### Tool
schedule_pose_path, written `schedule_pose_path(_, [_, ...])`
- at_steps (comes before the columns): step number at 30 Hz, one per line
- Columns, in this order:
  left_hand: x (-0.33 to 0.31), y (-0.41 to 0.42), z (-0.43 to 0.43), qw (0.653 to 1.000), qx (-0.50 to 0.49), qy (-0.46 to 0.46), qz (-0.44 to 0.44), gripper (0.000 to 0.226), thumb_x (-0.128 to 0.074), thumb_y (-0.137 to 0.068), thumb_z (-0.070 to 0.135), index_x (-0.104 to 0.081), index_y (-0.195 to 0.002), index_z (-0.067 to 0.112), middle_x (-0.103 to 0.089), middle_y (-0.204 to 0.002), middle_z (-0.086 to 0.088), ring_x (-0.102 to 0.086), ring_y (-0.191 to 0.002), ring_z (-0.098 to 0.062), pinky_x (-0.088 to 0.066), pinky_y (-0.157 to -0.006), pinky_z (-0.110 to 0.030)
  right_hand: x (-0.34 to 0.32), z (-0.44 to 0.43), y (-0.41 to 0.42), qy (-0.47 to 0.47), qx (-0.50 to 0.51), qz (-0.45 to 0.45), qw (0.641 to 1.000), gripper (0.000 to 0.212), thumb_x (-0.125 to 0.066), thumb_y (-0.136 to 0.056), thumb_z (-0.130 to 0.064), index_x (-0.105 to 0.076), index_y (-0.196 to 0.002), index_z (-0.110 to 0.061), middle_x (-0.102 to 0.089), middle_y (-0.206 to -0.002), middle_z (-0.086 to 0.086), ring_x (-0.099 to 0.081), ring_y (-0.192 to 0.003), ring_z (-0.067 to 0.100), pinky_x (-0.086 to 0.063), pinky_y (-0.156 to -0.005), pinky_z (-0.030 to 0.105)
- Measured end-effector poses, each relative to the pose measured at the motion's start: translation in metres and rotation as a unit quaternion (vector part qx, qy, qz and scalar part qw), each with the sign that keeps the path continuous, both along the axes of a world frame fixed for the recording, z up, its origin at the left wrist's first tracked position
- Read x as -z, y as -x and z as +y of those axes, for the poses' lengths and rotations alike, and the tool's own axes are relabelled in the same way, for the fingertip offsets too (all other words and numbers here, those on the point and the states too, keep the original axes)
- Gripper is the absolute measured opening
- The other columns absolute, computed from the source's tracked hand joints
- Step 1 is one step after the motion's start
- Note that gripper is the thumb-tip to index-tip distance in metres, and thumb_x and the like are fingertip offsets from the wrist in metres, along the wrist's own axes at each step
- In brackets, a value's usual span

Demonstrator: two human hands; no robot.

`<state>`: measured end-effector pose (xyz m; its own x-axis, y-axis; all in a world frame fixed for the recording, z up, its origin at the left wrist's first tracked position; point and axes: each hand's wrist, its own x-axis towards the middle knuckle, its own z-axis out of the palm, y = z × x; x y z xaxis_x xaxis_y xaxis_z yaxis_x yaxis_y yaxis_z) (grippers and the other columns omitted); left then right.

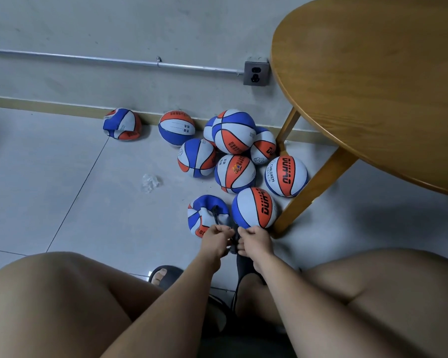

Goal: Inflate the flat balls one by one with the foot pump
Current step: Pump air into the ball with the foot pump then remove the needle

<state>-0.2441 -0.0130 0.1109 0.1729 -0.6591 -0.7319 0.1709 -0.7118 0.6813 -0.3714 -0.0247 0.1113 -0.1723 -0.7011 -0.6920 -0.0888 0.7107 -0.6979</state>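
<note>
Far left, one flat ball [122, 124] slumps against the skirting, well apart from the others, probably set aside until its turn comes. Nearer the middle a crumpled clear wrapper [149, 182] lies on the floor [62, 177]; nothing can be seen inside it. No box, bag or basket is in view, so every ball lies loose on the tiles.

Next comes the flat ball in hand [204, 222], caved in on top and lying just ahead of the hands. A black hose [216, 212] stands in its hollow, which suggests the needle is already at the valve (the valve itself is too small to make out). The ball lies close in so that the short hose can reach it.

The left hand [216, 240] has its fingers [224, 230] curled narrow, pinching the dark upper end of the foot pump [241, 270]. The pump runs back between the person's knees, where a foot could reach it. The right hand [256, 241] pinches the same dark part from the other side. My guess is that they are seating or tightening the hose joint, though the exact part is hidden between the hands.

To the right, the inflated balls [234, 131] crowd together between the wall and the leg of the round wooden desk [373, 86], a corner that stops them rolling. One of them touches the flat ball's right side.
</note>
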Motion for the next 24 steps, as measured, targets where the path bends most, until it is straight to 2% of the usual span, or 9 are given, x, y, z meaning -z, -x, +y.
schedule_pose_path(2, [0.008, 0.001, 0.003, 0.997, 0.031, -0.024, -0.066, 0.025, -0.078, -0.093, 0.028, -0.060, -0.098, 0.011, -0.072, -0.085, -0.004, -0.067, -0.070, -0.020, -0.044, -0.049, -0.025, 0.013, 0.004, 0.001, -0.020, -0.015, 0.024, 0.999, 0.026, -0.065, -0.102, -0.031, -0.068, -0.100, -0.005, -0.070, -0.078, 0.009, -0.066, -0.064, 0.026, -0.057, -0.056, 0.031])
schedule_pose_path(5, [0.014, 0.006, 0.010, 0.988, 0.059, -0.041, -0.136, 0.028, -0.079, -0.091, 0.033, -0.065, -0.101, 0.012, -0.078, -0.089, -0.005, -0.072, -0.071, -0.018, -0.047, -0.055, -0.026, 0.032, 0.004, 0.006, -0.053, -0.048, 0.063, 0.995, 0.026, -0.069, -0.096, -0.037, -0.071, -0.099, -0.011, -0.076, -0.091, 0.014, -0.072, -0.069, 0.031, -0.065, -0.057, 0.041])
schedule_pose_path(9, [0.011, 0.009, 0.014, 0.987, 0.054, -0.037, -0.144, 0.022, -0.077, -0.093, 0.028, -0.067, -0.101, 0.010, -0.077, -0.091, -0.006, -0.073, -0.076, -0.018, -0.048, -0.056, -0.025, 0.017, 0.006, 0.002, -0.095, -0.037, 0.008, 0.995, 0.017, -0.069, -0.102, -0.022, -0.073, -0.105, -0.006, -0.080, -0.093, 0.016, -0.079, -0.073, 0.028, -0.066, -0.063, 0.039])
schedule_pose_path(12, [-0.008, 0.003, -0.001, 0.997, 0.004, 0.018, -0.068, 0.014, -0.074, -0.093, 0.022, -0.065, -0.093, 0.011, -0.073, -0.083, -0.004, -0.065, -0.069, -0.017, -0.047, -0.055, -0.024, -0.004, -0.005, -0.003, -0.045, -0.014, -0.028, 0.998, 0.015, -0.066, -0.102, -0.017, -0.069, -0.099, -0.003, -0.077, -0.078, 0.009, -0.076, -0.067, 0.025, -0.064, -0.064, 0.036])
schedule_pose_path(15, [-0.035, -0.006, -0.021, 0.996, -0.027, 0.080, 0.034, 0.009, -0.073, -0.091, 0.023, -0.067, -0.090, 0.016, -0.070, -0.082, -0.006, -0.063, -0.077, -0.022, -0.051, -0.069, -0.033, -0.032, -0.020, -0.007, 0.024, 0.011, -0.049, 0.998, 0.019, -0.061, -0.103, -0.020, -0.066, -0.100, -0.002, -0.063, -0.066, 0.006, -0.062, -0.059, 0.020, -0.054, -0.061, 0.034])
schedule_pose_path(18, [-0.044, -0.009, -0.025, 0.994, -0.016, 0.095, 0.058, 0.012, -0.074, -0.093, 0.024, -0.069, -0.099, 0.015, -0.072, -0.088, -0.008, -0.065, -0.082, -0.024, -0.054, -0.076, -0.037, -0.042, -0.026, -0.008, 0.049, 0.021, -0.055, 0.997, 0.022, -0.062, -0.101, -0.022, -0.067, -0.104, 0.000, -0.063, -0.064, 0.006, -0.062, -0.055, 0.017, -0.055, -0.058, 0.032])
schedule_pose_path(20, [-0.039, -0.009, -0.018, 0.994, -0.013, 0.084, 0.074, 0.017, -0.074, -0.093, 0.029, -0.069, -0.104, 0.017, -0.073, -0.090, -0.006, -0.065, -0.084, -0.023, -0.048, -0.078, -0.040, -0.037, -0.023, -0.007, 0.043, 0.017, -0.062, 0.997, 0.024, -0.062, -0.102, -0.021, -0.065, -0.109, 0.002, -0.062, -0.067, 0.008, -0.060, -0.057, 0.019, -0.050, -0.055, 0.031])
schedule_pose_path(22, [-0.030, -0.007, -0.010, 0.994, -0.002, 0.070, 0.081, 0.015, -0.072, -0.097, 0.030, -0.067, -0.105, 0.018, -0.074, -0.091, -0.005, -0.067, -0.083, -0.019, -0.046, -0.076, -0.037, -0.029, -0.018, -0.006, 0.033, 0.008, -0.066, 0.997, 0.025, -0.061, -0.104, -0.021, -0.062, -0.113, 0.003, -0.061, -0.070, 0.010, -0.060, -0.061, 0.021, -0.047, -0.054, 0.031])
schedule_pose_path(24, [-0.024, -0.006, -0.004, 0.996, 0.006, 0.044, 0.072, 0.012, -0.070, -0.101, 0.028, -0.065, -0.102, 0.018, -0.073, -0.083, 0.000, -0.069, -0.074, -0.012, -0.046, -0.068, -0.031, -0.021, -0.012, -0.004, 0.023, 0.002, -0.065, 0.998, 0.025, -0.060, -0.104, -0.020, -0.061, -0.114, 0.003, -0.059, -0.071, 0.009, -0.058, -0.065, 0.023, -0.046, -0.054, 0.030])
